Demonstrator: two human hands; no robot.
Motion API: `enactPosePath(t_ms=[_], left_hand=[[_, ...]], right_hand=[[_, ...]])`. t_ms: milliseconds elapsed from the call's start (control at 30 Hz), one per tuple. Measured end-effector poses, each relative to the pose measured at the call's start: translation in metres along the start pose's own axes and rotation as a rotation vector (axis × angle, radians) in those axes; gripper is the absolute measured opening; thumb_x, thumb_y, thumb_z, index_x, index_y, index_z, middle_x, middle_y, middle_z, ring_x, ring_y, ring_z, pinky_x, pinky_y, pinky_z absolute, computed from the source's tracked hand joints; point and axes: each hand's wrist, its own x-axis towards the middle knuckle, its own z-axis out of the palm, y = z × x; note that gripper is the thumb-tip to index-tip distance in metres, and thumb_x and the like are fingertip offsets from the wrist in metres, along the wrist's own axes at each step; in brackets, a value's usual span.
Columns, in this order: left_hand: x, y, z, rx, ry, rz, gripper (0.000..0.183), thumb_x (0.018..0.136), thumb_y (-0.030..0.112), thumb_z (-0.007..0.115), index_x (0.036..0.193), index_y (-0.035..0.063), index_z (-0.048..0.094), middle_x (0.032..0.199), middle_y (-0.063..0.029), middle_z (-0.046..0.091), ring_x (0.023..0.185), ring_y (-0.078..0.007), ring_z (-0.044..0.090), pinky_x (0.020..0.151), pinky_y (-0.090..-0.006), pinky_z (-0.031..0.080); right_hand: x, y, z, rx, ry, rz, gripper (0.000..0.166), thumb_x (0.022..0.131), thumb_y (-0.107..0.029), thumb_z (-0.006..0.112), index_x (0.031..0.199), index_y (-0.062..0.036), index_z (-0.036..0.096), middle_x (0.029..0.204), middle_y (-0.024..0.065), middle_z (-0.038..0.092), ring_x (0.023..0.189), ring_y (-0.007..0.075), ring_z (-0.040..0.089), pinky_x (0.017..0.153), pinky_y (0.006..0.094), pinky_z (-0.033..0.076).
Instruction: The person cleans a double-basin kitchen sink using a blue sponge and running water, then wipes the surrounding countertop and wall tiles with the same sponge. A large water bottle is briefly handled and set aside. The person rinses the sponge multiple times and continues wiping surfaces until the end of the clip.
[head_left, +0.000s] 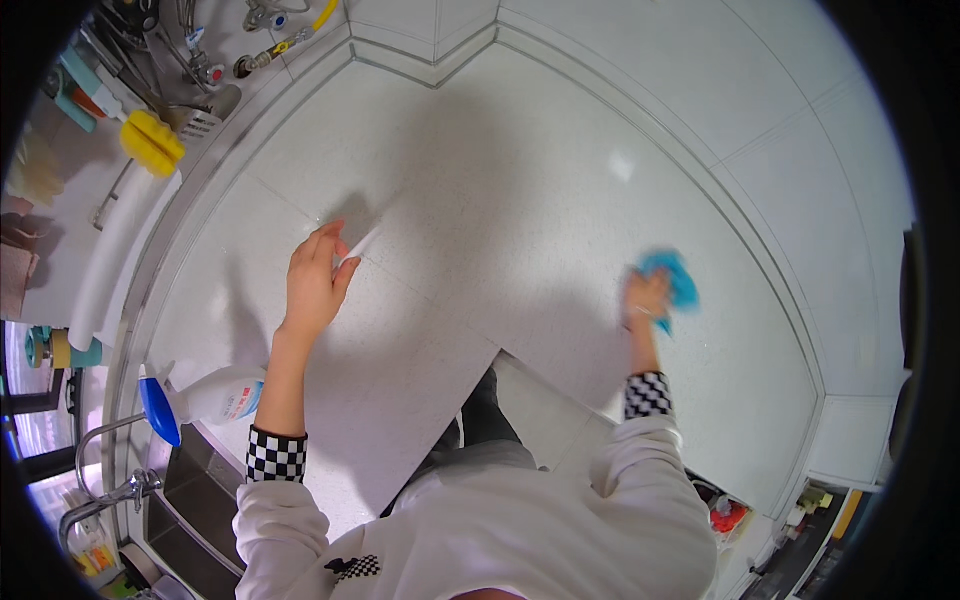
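My left hand (313, 277) is above the pale speckled countertop (420, 300), a slim white stick-like object (361, 246) held between thumb and fingers; its exact kind cannot be told. On the right part of the same counter, my right hand (646, 294) presses on a blue cloth (677, 281), both blurred. Beside my left forearm is a white spray bottle (217, 395) with a blue trigger head.
A steel sink (196, 487) with a faucet (135, 484) lies at lower left. Along the left wall are a yellow sponge brush (152, 142), a white roll (116, 255) and valves with hoses (262, 60). Tiled walls edge the counter; an open-topped container with red items (727, 516) is lower right.
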Motion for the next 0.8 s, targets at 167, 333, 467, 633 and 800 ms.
enactPosePath(t_ms=[167,333,467,633,800], left_hand=[[-0.001,-0.01,-0.005,0.026,0.004,-0.048,0.016,0.071,0.008,0.059,0.078,0.0029,0.045,0.107,-0.0126,0.052,0.088,-0.03,0.052,0.074,-0.0356,0.04],[0.003,-0.014,-0.006,0.027,0.053,0.019,0.017,0.071,0.006,0.059,0.077,0.0021,0.044,0.105,-0.0133,0.053,0.084,-0.0294,0.054,0.068,-0.0344,0.042],[-0.011,-0.023,-0.014,0.027,0.108,-0.023,0.018,0.071,0.006,0.06,0.08,0.0026,0.044,0.104,-0.0128,0.053,0.067,-0.0266,0.054,0.056,-0.0323,0.042],[-0.024,-0.029,-0.008,0.004,0.094,-0.145,0.018,0.073,0.007,0.059,0.08,0.0033,0.044,0.103,-0.0098,0.055,0.061,-0.0256,0.052,0.056,-0.0326,0.042],[-0.045,-0.02,-0.02,-0.009,0.019,-0.216,0.018,0.073,0.009,0.058,0.084,0.003,0.045,0.099,-0.009,0.056,0.059,-0.0246,0.052,0.056,-0.0325,0.042]], right_hand=[[-0.178,-0.272,-0.017,0.262,-0.452,-0.804,0.051,0.074,-0.03,0.053,0.117,-0.006,0.04,0.122,0.0135,0.04,0.113,0.0319,0.035,0.093,0.0535,0.024],[-0.221,-0.293,0.011,0.528,-0.367,-1.265,0.036,0.078,-0.02,0.046,0.112,-0.0111,0.047,0.12,0.0056,0.042,0.112,0.0275,0.037,0.095,0.0472,0.024],[-0.113,-0.144,0.037,0.441,-0.071,-1.074,0.032,0.072,-0.012,0.052,0.102,-0.0027,0.053,0.112,0.0118,0.048,0.105,0.0262,0.044,0.088,0.0416,0.033],[-0.073,0.057,0.051,-0.124,0.187,-0.064,0.046,0.074,-0.022,0.05,0.116,-0.0036,0.044,0.122,0.0155,0.04,0.107,0.0326,0.042,0.089,0.0424,0.033],[-0.194,-0.094,0.004,0.226,-0.174,-0.658,0.057,0.072,-0.02,0.052,0.122,-0.0011,0.034,0.126,0.0159,0.034,0.117,0.0296,0.03,0.096,0.0482,0.02]])
